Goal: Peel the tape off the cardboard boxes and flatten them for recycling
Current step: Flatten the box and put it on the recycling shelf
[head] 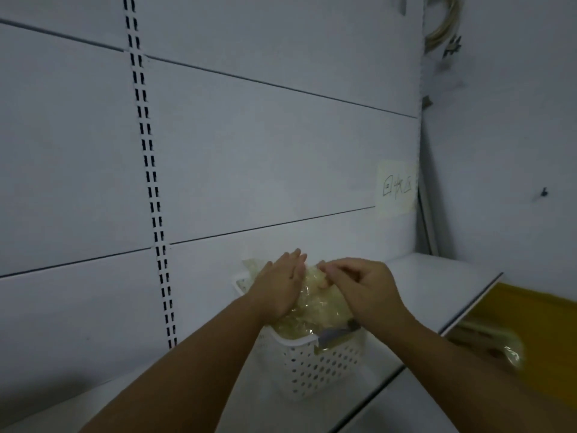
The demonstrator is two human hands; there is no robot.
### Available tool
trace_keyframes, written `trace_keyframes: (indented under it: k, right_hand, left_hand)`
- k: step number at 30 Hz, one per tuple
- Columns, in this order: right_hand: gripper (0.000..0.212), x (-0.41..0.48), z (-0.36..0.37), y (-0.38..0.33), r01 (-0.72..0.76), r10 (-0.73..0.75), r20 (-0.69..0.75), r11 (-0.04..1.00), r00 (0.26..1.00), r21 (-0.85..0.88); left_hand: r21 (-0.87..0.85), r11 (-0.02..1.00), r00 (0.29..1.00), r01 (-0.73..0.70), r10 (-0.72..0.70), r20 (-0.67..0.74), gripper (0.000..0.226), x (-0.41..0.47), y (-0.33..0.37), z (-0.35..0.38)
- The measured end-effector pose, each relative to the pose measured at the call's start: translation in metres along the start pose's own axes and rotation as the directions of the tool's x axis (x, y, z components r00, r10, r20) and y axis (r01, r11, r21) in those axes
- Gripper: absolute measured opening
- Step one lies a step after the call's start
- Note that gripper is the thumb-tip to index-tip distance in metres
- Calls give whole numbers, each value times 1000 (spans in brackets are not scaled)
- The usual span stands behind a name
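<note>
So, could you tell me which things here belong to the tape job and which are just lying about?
Job:
tape wad
basket holding it
left hand pressing flat on it
right hand pinching it

Lying about:
note on the wall
cable coil
yellow panel

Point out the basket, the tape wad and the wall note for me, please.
basket (315, 370), head view, on its perforated front wall.
tape wad (320, 304), head view, on its crumpled middle.
note (396, 187), head view, on the handwriting.
</note>
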State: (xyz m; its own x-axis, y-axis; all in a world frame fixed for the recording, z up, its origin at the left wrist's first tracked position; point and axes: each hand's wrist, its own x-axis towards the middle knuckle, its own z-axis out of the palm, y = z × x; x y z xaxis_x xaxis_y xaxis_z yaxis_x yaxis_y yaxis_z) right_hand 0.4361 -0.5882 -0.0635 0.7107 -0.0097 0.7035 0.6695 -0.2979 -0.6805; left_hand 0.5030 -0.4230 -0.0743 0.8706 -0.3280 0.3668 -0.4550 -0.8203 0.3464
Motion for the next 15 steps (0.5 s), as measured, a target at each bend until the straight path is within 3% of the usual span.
trace_keyframes:
  k: [2, 4, 5, 7, 9, 12, 15]
  right_hand:
    - [22, 2, -6, -6, 35, -4, -185, 986, 983, 166]
    - [17, 12, -12, -8, 114, -100, -203, 991, 974, 62]
    - [17, 17, -11, -5, 115, -128, -106, 987, 986, -115]
    - [30, 20, -2, 10, 135, -18, 227, 848, 974, -513]
    - [31, 16, 9, 28, 169, 165, 460, 782, 873, -600]
    - [31, 14, 9, 35, 108, 202, 501, 846, 842, -523]
    - [34, 14, 8, 32, 96, 179, 516, 882, 837, -462]
  left_hand:
    - [61, 997, 999, 42, -44, 24, 52, 1, -3, 4]
    - [184, 982, 998, 45, -54, 40, 52, 4, -2, 8]
    - [261, 965, 998, 26, -40, 48, 52, 5, 1, 11]
    - [371, 929, 999, 1, -18, 42, 53, 4, 6, 16]
    - [381, 924, 1000, 10, -16, 11, 52, 1, 10, 16]
    - [208, 978, 1000, 18, -18, 0, 51, -2, 8, 9]
    - [-276, 960, 996, 52, -68, -50, 57, -13, 12, -3]
